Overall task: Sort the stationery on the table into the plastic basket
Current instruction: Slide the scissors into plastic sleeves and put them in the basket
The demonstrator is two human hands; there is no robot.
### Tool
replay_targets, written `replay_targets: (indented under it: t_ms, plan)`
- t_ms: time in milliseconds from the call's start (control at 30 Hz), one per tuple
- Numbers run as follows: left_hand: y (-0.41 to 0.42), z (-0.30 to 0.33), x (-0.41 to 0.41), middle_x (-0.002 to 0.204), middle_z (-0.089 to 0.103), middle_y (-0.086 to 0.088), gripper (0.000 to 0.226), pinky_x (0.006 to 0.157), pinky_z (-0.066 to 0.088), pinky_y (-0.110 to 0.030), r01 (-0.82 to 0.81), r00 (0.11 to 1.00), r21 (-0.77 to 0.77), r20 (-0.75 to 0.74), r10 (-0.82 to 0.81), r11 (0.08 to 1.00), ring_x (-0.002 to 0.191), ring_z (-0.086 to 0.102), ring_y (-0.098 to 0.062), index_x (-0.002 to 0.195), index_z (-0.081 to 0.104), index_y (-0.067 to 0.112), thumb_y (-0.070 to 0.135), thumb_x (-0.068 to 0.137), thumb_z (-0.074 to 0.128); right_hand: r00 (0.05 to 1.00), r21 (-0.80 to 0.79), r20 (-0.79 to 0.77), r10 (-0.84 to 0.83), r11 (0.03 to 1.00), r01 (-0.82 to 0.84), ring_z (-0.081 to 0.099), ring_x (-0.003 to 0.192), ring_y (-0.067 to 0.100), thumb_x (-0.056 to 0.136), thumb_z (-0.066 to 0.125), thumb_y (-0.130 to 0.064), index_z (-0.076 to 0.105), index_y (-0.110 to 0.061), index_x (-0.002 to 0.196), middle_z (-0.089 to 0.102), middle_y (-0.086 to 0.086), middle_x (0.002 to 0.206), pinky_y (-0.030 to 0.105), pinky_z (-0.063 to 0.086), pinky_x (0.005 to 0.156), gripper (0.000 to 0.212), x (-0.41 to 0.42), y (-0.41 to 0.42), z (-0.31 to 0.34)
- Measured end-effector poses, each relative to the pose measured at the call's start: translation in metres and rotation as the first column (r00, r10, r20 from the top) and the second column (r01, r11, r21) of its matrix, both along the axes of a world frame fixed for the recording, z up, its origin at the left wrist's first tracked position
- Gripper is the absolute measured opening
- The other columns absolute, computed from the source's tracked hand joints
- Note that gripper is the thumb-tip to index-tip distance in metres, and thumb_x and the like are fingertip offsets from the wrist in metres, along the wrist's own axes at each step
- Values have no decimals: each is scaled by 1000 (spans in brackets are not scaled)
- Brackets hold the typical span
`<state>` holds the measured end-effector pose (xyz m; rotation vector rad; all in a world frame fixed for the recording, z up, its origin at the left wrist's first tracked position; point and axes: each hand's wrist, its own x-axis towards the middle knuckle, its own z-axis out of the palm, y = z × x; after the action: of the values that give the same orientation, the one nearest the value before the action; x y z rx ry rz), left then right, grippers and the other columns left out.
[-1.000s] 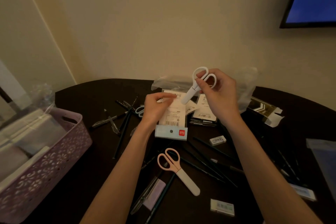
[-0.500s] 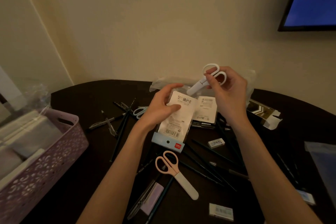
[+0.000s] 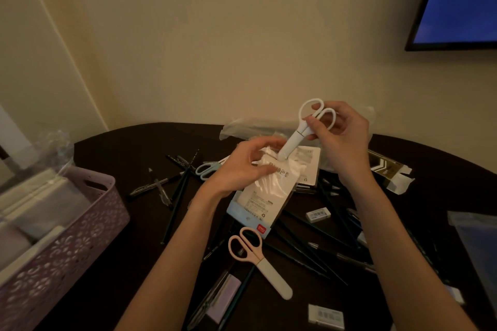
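My right hand (image 3: 340,133) grips white scissors (image 3: 301,130) by the handles, their capped tip pointing down-left into the mouth of a white and pale blue package (image 3: 262,196). My left hand (image 3: 242,166) holds that package by its upper end, lifted off the dark table (image 3: 129,158). The purple plastic basket (image 3: 67,244) stands at the left edge with pale flat packs inside. Pink scissors with a white sheath (image 3: 258,258) lie below the package. Blue scissors (image 3: 207,169) lie just left of my left hand.
Several dark pens and pencils (image 3: 174,201) are scattered across the table. Small white erasers (image 3: 318,214) (image 3: 326,316) and a lilac eraser (image 3: 224,295) lie around. A brown open box (image 3: 390,169) sits at the right, clear plastic bags behind, a screen (image 3: 462,0) on the wall.
My left hand has picked the package up off the table and tilted it. My right hand has brought the white scissors' tip down to the package's open top.
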<state>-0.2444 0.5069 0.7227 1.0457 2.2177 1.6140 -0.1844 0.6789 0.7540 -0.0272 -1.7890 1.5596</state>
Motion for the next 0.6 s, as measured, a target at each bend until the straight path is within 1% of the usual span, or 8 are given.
replay_targets:
  t_ms: [100,200,267,300,500,567,600]
  plan:
    - [2,1,2,126,61,-1,52,95,53,-42,23,999,-5,34,-22,1000,112,62,-16,125,58,22,-7,83,65,1000,46,21,-8,999,7,67,75,15,84,68,0,62,-5,102,65,12,90,19,56,59,21,-1,-2,-2]
    - [1,2,3,127,61,-3,54,87,56,-32,42,996,23,79,-44,999,105,66,-15,123,57,22,-13,82,62,999,73,24,-28,997,27,66,79,24,83,70,-1,61,-10,98,65,8,87,25,58,61,20,-3,-3,-3]
    - [0,3,5,128,60,-1,56,81,56,-25,53,993,30,103,-55,998,102,67,-13,125,55,20,-16,83,60,998,99,10,-66,993,64,65,79,24,83,70,-2,60,-14,97,63,2,84,28,58,66,21,-3,-3,-2]
    - [0,4,5,129,59,-1,56,80,56,-25,60,991,32,114,-63,998,102,68,-13,126,55,19,-16,83,59,997,106,-2,-80,991,79,65,79,23,83,70,-3,60,-14,97,62,-1,82,29,58,68,21,-3,-3,-2]
    - [-1,5,4,130,59,2,55,82,57,-29,79,981,69,171,-90,994,104,68,-15,122,57,24,-16,85,55,998,118,10,-60,991,59,65,80,24,83,70,-3,61,-14,98,63,0,84,43,58,72,21,-3,-2,-5]
    - [-2,5,4,134,57,0,55,86,57,-33,70,979,92,185,-86,993,106,67,-17,126,57,20,-18,85,54,999,113,22,-32,993,29,66,81,26,82,71,-3,61,-13,99,65,2,86,43,58,72,21,-3,-1,-6]
    - [-3,5,3,135,56,-1,55,89,56,-36,66,978,105,189,-85,992,107,67,-19,127,57,18,-18,85,54,999,110,31,-18,994,14,66,82,25,82,71,-3,61,-12,99,66,4,87,41,58,71,21,-4,-1,-6]
